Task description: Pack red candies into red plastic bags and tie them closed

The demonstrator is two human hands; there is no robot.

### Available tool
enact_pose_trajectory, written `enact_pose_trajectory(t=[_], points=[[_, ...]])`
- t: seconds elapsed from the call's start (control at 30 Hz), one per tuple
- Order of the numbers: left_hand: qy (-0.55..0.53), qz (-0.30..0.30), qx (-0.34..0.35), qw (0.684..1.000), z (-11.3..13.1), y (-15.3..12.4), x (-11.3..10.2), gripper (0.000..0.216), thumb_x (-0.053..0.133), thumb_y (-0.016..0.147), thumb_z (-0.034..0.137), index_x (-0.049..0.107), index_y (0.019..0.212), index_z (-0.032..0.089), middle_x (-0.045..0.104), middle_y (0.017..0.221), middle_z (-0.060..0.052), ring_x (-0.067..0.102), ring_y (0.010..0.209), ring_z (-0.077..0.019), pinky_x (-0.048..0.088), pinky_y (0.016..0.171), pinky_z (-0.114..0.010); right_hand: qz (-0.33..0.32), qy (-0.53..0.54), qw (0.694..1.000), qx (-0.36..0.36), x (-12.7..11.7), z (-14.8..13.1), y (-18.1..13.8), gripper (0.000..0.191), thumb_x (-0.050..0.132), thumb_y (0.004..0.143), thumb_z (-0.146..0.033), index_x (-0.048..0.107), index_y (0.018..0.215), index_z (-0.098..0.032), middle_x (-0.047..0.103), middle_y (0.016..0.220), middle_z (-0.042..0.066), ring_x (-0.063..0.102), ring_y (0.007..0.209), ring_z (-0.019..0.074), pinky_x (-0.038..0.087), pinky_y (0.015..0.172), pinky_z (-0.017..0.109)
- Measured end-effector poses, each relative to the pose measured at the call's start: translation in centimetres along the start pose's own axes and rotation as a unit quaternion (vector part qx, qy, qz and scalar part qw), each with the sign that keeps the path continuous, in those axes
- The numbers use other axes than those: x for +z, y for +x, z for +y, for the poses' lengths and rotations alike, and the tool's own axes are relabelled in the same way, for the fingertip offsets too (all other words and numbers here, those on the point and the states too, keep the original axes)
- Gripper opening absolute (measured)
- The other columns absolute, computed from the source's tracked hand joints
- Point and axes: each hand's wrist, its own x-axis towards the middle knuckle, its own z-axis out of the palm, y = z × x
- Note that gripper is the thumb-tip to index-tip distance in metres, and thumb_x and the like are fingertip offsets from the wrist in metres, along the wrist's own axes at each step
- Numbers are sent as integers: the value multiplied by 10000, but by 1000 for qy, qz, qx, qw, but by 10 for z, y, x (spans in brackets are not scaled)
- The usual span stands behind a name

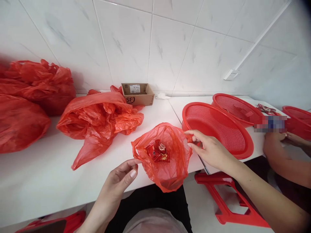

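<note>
A thin red plastic bag (165, 181) stands with its mouth wide in front of me, over the table's front edge. Inside lie several small, shiny red packets (161, 147) with printing on them. My right hand (206, 145) pinches the bunched handle at the bag's right rim between thumb and fingers. At the left rim, the index fingertip of my left hand (122, 176) touches the plastic, partly hidden by it. The thumb of that hand is apart from the bag, and its other fingers are loosely curled.
More red bags (97, 119) sit on the white table (58, 181) to the left. An open cardboard box (143, 99) is by the wall. Red baskets (213, 126) stand at right, near another person's arms (279, 155). A red stool (225, 194) is below.
</note>
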Motion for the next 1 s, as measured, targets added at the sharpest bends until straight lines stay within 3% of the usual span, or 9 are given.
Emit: enact_pose_trajectory(t=[0.17,0.27,0.5,0.83,1.0], points=[[-27,41,21,999,5,2,9,263,734,731,460,723,831,216,530,689,2,435,690,-152,367,737,-252,13,25,999,-20,1,-1,-3,339,526,889,-373,562,1220,-312,632,893,14,623,744,174,496,696,317],[-27,25,29,999,6,6,11,236,718,750,438,682,748,205,516,668,7,415,664,-145,365,711,-247,15,32,999,-33,0,-2,-4,342,529,887,-372,574,1220,-304,637,870,16,635,764,178,500,676,301],[-6,21,36,999,1,16,5,396,630,796,539,508,649,192,391,667,29,332,671,-138,318,678,-249,35,25,998,-53,-3,-9,-6,342,531,890,-387,588,1212,-286,639,845,2,640,750,155,491,623,257],[3,31,8,999,-5,17,1,269,656,809,456,613,872,198,563,815,-5,451,774,-155,344,761,-287,28,41,998,-40,-4,-7,-7,316,561,889,-379,586,1196,-309,619,847,-22,622,750,137,478,655,257],[1,29,11,1000,-6,16,-1,241,645,826,436,611,840,198,554,804,-2,446,766,-150,346,760,-289,26,46,998,-35,-1,-5,-5,305,564,886,-365,589,1185,-311,619,837,-24,611,728,138,474,662,269]])
